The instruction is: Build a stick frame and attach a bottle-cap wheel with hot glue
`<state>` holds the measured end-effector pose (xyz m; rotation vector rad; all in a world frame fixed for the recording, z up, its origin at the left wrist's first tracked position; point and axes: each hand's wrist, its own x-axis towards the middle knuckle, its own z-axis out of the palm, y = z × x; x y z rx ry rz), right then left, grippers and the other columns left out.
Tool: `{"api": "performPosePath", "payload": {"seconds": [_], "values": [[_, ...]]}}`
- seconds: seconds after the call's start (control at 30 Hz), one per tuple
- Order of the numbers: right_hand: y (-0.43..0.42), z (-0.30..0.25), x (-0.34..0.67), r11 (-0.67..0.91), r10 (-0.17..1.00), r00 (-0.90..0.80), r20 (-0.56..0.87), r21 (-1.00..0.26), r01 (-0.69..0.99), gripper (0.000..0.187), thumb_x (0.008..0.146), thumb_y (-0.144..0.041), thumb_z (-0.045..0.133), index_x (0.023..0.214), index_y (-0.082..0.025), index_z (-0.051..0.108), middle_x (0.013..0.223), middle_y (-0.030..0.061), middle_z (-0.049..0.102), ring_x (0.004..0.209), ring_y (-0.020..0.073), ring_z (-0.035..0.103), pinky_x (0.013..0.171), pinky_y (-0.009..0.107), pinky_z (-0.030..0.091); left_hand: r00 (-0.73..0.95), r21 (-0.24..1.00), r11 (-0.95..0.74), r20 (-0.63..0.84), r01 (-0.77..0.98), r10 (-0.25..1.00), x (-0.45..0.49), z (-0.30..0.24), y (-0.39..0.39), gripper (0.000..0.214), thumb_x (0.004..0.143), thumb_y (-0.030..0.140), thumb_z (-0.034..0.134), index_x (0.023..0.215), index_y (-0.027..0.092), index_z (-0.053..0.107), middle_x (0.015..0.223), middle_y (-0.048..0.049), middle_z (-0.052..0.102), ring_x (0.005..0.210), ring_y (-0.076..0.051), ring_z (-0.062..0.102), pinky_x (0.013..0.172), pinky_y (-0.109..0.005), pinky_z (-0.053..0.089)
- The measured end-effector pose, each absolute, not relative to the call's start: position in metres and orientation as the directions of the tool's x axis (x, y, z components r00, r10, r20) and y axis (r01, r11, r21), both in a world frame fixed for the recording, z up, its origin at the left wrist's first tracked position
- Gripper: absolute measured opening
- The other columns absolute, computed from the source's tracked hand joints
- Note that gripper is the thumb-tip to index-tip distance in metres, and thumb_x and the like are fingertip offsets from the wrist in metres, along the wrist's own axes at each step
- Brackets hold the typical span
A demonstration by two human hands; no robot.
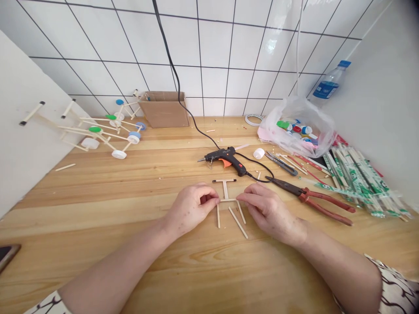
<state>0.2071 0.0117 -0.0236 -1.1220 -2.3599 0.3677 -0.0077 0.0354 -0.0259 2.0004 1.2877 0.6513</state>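
A small frame of cut wooden sticks (225,189) lies flat on the wooden table, topped by a short crossbar with black ends (224,180). My left hand (193,205) pinches the left corner of the frame, where a stick leg (218,216) runs toward me. At the opposite corner, the fingers of my right hand (270,211) are closed on the frame, beside another leg (241,213). One loose stick (238,223) lies slanted between the hands. Beyond them rests a black hot glue gun (225,158) with an orange trigger. The joints under my fingertips are hidden.
Pliers with red handles (314,198), a grey cutter (281,163) and wrapped chopsticks (363,179) lie at the right. Behind them sits a plastic bag of bottle caps (297,126). Stick models with cap wheels (108,128) and a cardboard box (165,111) stand back left.
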Motion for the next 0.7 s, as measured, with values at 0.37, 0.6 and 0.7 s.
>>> {"api": "performPosePath", "payload": {"seconds": [0.37,0.6,0.7], "values": [[0.0090,-0.0184,0.2060,0.643,0.765,-0.595,0.246,-0.332,0.690,0.031,0.080,-0.001,0.043,0.095,-0.014,0.067,0.079,0.0087,0.058,0.077,0.0190,0.050,0.068,0.030,0.043,0.393,0.727,-0.299,0.044,0.618,0.919,-0.0057,-0.0244,0.0342,0.013,0.075,0.021,0.055,0.066,0.018,0.065,0.069,-0.0014,0.060,0.059,-0.013,0.051,0.053,-0.023,0.038],[0.0079,-0.0154,0.2045,0.650,0.760,-0.608,0.229,-0.292,0.702,0.030,0.080,0.000,0.043,0.091,-0.015,0.067,0.078,0.0083,0.058,0.077,0.0186,0.050,0.068,0.030,0.043,0.402,0.720,-0.297,0.028,0.627,0.915,-0.0055,-0.0239,0.0343,0.013,0.076,0.020,0.055,0.067,0.017,0.064,0.071,-0.0009,0.059,0.061,-0.012,0.051,0.054,-0.023,0.038],[0.0092,-0.0182,0.2056,0.656,0.755,-0.610,0.242,-0.310,0.688,0.027,0.081,-0.002,0.044,0.091,-0.016,0.066,0.079,0.0077,0.058,0.078,0.0185,0.051,0.068,0.030,0.043,0.404,0.714,-0.301,0.028,0.632,0.915,-0.0053,-0.0234,0.0343,0.012,0.076,0.020,0.056,0.067,0.017,0.064,0.071,-0.0006,0.059,0.061,-0.012,0.051,0.055,-0.023,0.038]]}}
